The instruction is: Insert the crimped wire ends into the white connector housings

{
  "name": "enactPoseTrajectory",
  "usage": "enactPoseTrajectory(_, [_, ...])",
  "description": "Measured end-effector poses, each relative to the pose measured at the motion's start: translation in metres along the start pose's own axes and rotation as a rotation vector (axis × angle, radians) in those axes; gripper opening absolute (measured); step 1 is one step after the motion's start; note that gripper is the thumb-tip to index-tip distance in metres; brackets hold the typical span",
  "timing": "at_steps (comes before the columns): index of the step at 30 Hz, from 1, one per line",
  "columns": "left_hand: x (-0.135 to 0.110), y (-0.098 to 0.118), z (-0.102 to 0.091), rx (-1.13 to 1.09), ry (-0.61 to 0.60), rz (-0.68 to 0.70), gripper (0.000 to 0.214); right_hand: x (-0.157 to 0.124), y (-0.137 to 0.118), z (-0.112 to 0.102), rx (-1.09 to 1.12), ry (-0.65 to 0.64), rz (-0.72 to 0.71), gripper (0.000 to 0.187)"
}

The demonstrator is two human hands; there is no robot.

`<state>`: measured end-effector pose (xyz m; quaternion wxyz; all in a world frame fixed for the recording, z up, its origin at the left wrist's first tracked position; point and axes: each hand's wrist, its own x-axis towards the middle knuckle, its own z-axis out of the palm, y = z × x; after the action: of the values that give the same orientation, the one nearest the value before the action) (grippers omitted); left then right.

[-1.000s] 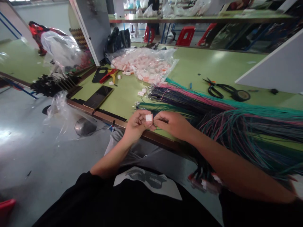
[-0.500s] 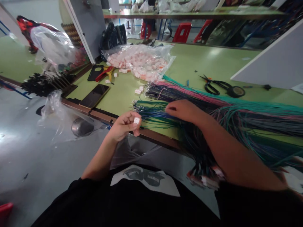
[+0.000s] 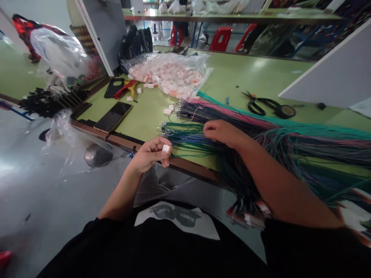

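Between the thumb and fingers of my left hand [image 3: 149, 154] is a small white connector housing [image 3: 166, 148], at the table's front edge. My right hand [image 3: 219, 132] is over the bundle of blue and green wires [image 3: 185, 133], its fingers curled and pinched. One thin blue wire rises from the bundle to these fingertips, though its end there is hidden. The bundle's silvery terminal ends [image 3: 165, 129] point left, just beyond my left hand. A few loose white housings [image 3: 168, 110] lie behind them. Finished-looking wires with housings [image 3: 252, 220] hang below my right forearm.
A clear bag of pale housings [image 3: 174, 75] lies at the back. Left of it are red-yellow pliers [image 3: 126, 89] and a phone [image 3: 113, 116]. Black scissors [image 3: 257, 103] and a tape roll [image 3: 286, 111] lie behind pink, black and teal wires [image 3: 246, 116]. A grey divider [image 3: 333, 73] stands at right.
My right hand has lifted slightly, and a thin blue wire now shows raised from the bundle toward its fingers. My left hand keeps the housing; the view has shifted a little.
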<state>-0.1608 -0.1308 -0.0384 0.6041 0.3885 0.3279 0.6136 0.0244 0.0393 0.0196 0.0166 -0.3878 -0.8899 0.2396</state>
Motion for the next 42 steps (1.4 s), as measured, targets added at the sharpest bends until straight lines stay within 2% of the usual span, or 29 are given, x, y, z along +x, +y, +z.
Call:
enactPoseTrajectory(2, [0.001, -0.002, -0.002, -0.01, 0.029, -0.014, 0.026, -0.002, -0.005, 0.002, -0.019, -0.035, -0.076, 0.015])
enactPoseTrajectory(4, [0.002, -0.004, -0.003, -0.033, 0.056, -0.019, 0.026, -0.003, -0.007, -0.002, -0.143, -0.083, -0.139, 0.015])
enactPoseTrajectory(6, [0.004, -0.005, -0.003, -0.072, 0.073, -0.018, 0.028, -0.005, -0.003, -0.015, -0.236, -0.04, -0.077, 0.015])
enactPoseTrajectory(7, [0.005, -0.006, -0.003, -0.097, 0.081, -0.015, 0.03, -0.006, 0.002, -0.023, -0.222, 0.031, -0.008, 0.015])
enactPoseTrajectory(9, [0.007, -0.006, -0.003, -0.143, 0.097, -0.01, 0.033, -0.009, 0.01, -0.039, -0.018, 0.202, 0.083, 0.015])
enactPoseTrajectory(11, [0.008, -0.007, -0.003, -0.169, 0.105, -0.011, 0.035, -0.013, 0.011, -0.045, 0.249, 0.265, 0.073, 0.017])
enactPoseTrajectory(13, [0.009, -0.008, -0.003, -0.168, 0.101, -0.011, 0.035, -0.017, 0.002, -0.038, 0.354, 0.175, -0.032, 0.017])
enactPoseTrajectory(16, [0.009, -0.008, -0.002, -0.157, 0.093, -0.008, 0.034, -0.024, -0.022, -0.011, 0.15, 0.062, -0.326, 0.015])
enactPoseTrajectory(19, [0.009, -0.007, -0.002, -0.146, 0.091, -0.004, 0.033, -0.029, -0.042, 0.014, -0.042, 0.119, -0.592, 0.022])
enactPoseTrajectory(22, [0.009, -0.008, -0.001, -0.137, 0.095, 0.005, 0.035, -0.03, -0.046, 0.026, -0.058, 0.191, -0.701, 0.025])
enactPoseTrajectory(27, [0.01, -0.009, -0.002, -0.11, 0.091, 0.009, 0.037, -0.027, -0.045, 0.037, -0.018, 0.354, -0.616, 0.019])
enactPoseTrajectory(33, [0.01, -0.012, -0.002, -0.073, 0.086, 0.023, 0.036, -0.025, -0.051, 0.048, 0.017, 0.345, -0.522, 0.014])
enactPoseTrajectory(42, [0.009, -0.015, 0.0, -0.02, 0.119, 0.05, 0.037, -0.026, -0.055, 0.049, 0.035, 0.257, -0.343, 0.016])
